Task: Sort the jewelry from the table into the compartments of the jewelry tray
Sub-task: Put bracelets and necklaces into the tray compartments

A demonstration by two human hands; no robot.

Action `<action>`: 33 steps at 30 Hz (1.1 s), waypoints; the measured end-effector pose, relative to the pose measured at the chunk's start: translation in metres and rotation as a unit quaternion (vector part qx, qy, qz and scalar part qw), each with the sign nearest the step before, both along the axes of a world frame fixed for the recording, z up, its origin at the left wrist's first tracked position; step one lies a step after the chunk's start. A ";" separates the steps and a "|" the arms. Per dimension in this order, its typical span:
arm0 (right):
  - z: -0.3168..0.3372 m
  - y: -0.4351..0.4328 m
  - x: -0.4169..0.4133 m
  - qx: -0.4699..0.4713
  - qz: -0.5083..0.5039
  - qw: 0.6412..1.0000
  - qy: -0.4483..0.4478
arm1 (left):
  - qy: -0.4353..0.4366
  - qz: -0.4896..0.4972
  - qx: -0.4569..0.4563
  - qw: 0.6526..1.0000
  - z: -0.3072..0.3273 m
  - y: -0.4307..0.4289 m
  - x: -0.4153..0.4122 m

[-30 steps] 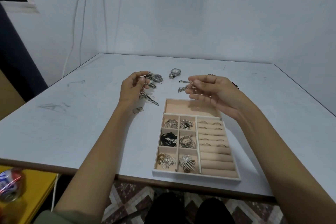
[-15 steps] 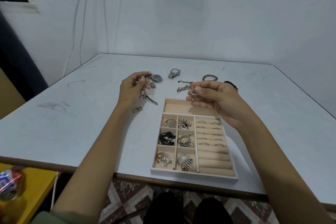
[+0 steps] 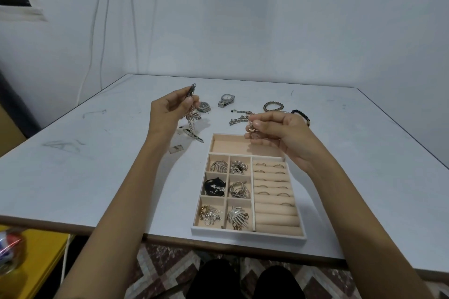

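A beige jewelry tray point(image 3: 247, 232) lies near the table's front edge, its small compartments holding earrings and its right side holding rings in padded rolls. My left hand point(image 3: 167, 111) pinches a silver chain bracelet point(image 3: 191, 122) that dangles to the table left of the tray. My right hand point(image 3: 279, 132) pinches a small gold piece point(image 3: 250, 127) over the tray's long back compartment point(image 3: 233, 144). Two watches point(image 3: 227, 99) point(image 3: 204, 107), a chain point(image 3: 237, 119) and two bead bracelets point(image 3: 273, 106) point(image 3: 301, 115) lie behind the tray.
The grey table point(image 3: 85, 165) has a small flat tag point(image 3: 177, 149) left of the tray. A yellow surface with a can point(image 3: 9, 247) stands low at the left. White wall with hanging cables behind.
My left hand has risen, lifting the chain bracelet higher off the table. My right hand has drawn slightly back toward the tray's back compartment with the small piece.
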State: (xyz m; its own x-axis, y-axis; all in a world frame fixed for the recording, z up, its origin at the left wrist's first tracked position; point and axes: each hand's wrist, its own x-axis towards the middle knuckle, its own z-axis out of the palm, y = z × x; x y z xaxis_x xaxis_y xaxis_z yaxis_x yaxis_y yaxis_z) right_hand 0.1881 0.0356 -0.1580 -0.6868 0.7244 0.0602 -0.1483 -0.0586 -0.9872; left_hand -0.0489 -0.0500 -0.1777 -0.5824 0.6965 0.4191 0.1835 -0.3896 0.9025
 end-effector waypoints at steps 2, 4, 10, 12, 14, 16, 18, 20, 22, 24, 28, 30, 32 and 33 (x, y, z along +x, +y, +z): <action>-0.001 0.000 -0.001 0.000 0.002 1.000 -0.006 | 0.000 -0.004 0.004 1.000 0.006 -0.003 0.005; -0.001 0.000 -0.002 0.001 0.005 1.000 -0.010 | 0.007 -0.013 0.010 1.000 0.015 -0.007 0.011; -0.002 -0.002 -0.003 0.004 0.008 1.000 -0.017 | 0.033 -0.049 0.030 0.998 0.050 -0.023 0.031; -0.002 -0.002 -0.003 0.004 0.008 1.000 -0.018 | 0.034 -0.077 0.020 0.996 0.062 -0.031 0.040; -0.002 -0.002 -0.002 0.003 0.007 1.000 -0.017 | 0.024 -0.106 0.010 0.994 0.072 -0.039 0.050; -0.003 -0.002 -0.002 0.006 0.007 1.000 -0.020 | 0.015 -0.129 0.005 0.992 0.078 -0.048 0.059; -0.003 -0.003 -0.002 0.010 0.009 1.000 -0.026 | 0.011 -0.146 -0.002 0.989 0.081 -0.059 0.068; -0.003 -0.004 -0.002 0.009 0.010 0.999 -0.029 | 0.007 -0.160 -0.009 0.987 0.079 -0.069 0.075; -0.003 -0.004 -0.002 0.008 0.012 0.999 -0.031 | 0.003 -0.169 -0.018 0.986 0.074 -0.079 0.082; -0.003 -0.005 -0.002 0.006 0.014 0.999 -0.032 | -0.003 -0.176 -0.033 0.984 0.066 -0.087 0.088; -0.003 -0.004 -0.001 0.003 0.017 0.999 -0.036 | -0.016 -0.189 -0.067 0.980 0.047 -0.100 0.096; -0.003 -0.003 -0.001 0.002 0.018 0.999 -0.038 | -0.031 -0.188 -0.083 0.978 0.039 -0.105 0.098; -0.003 -0.002 0.000 0.002 0.016 0.999 -0.041 | -0.044 -0.184 -0.100 0.977 0.031 -0.107 0.100; -0.003 -0.002 0.000 0.002 0.015 0.999 -0.042 | -0.051 -0.183 -0.108 0.976 0.028 -0.108 0.101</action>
State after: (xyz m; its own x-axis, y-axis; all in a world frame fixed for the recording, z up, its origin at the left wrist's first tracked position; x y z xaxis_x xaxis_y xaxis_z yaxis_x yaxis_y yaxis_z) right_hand 0.1883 0.0335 -0.1609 -0.7114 0.7028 0.0041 -0.0629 -0.0579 -0.9963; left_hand 0.0521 -0.1579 -0.1500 -0.3089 0.9315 0.1922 -0.0280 -0.2109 0.9771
